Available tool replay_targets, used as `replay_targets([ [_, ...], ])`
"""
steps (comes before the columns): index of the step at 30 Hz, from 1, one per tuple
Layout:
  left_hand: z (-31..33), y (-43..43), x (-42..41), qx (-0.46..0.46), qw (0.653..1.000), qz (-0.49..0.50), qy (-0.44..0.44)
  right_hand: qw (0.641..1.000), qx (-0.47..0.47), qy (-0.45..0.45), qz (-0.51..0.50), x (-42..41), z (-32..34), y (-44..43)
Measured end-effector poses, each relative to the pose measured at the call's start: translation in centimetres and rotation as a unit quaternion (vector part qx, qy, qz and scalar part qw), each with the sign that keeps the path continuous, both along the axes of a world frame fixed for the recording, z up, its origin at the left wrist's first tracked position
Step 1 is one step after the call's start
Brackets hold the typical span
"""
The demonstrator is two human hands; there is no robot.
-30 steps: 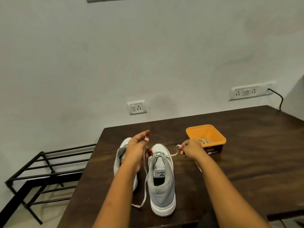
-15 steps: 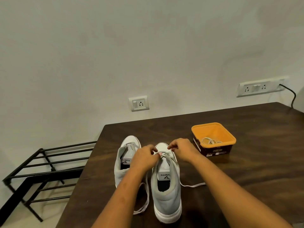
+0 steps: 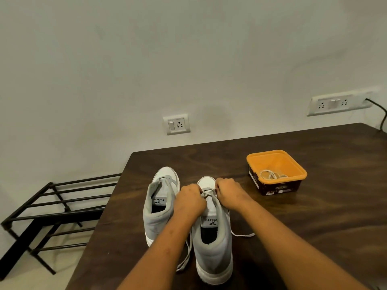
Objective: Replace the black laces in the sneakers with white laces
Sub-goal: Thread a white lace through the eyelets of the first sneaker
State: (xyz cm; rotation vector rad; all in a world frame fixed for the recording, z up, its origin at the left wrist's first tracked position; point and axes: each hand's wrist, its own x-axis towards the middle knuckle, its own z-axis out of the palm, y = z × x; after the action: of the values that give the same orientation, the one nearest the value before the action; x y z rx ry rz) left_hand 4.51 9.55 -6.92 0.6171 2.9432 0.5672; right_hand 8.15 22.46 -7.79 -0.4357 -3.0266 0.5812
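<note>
Two grey-and-white sneakers stand side by side on the dark wooden table, toes toward the wall. The left sneaker has no lace that I can see. The right sneaker has a white lace crossed at its front eyelets. My left hand and my right hand sit over those eyelets, each pinching a strand of the lace. The lace's loose ends trail on the table on both sides of the shoe, one end on the right.
An orange tub with another coiled white lace stands at the right rear of the table. A black metal rack stands on the floor to the left. Wall sockets and a black cable sit behind the table.
Both hands came down and together from held-apart positions onto the front eyelets of the right sneaker. The lace ends now lie slack on the table.
</note>
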Motion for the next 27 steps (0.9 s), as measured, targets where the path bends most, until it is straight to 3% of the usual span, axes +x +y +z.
replay_targets([
  [6, 0.2, 0.0, 0.2, -0.016, 1.000, 0.001, 0.010, 0.998, -0.058, 0.011, -0.037, 0.2, -0.4, 0.1],
  [11, 0.4, -0.4, -0.1, 0.004, 1.000, 0.007, -0.009, 0.974, -0.184, 0.054, -0.120, -0.4, -1.3, 0.7],
  [15, 0.4, -0.5, -0.2, 0.011, 1.000, 0.007, -0.015, 0.883, -0.392, 0.117, -0.230, -0.7, -1.7, 0.8],
  [19, 0.4, -0.5, -0.1, 0.025, 0.999, 0.009, -0.017, 0.805, -0.507, 0.110, -0.288, -0.8, -1.4, 0.5],
  [27, 0.4, -0.6, 0.0, 0.018, 1.000, 0.008, -0.013, 0.880, -0.461, 0.029, -0.107, 0.1, -1.8, 2.1],
])
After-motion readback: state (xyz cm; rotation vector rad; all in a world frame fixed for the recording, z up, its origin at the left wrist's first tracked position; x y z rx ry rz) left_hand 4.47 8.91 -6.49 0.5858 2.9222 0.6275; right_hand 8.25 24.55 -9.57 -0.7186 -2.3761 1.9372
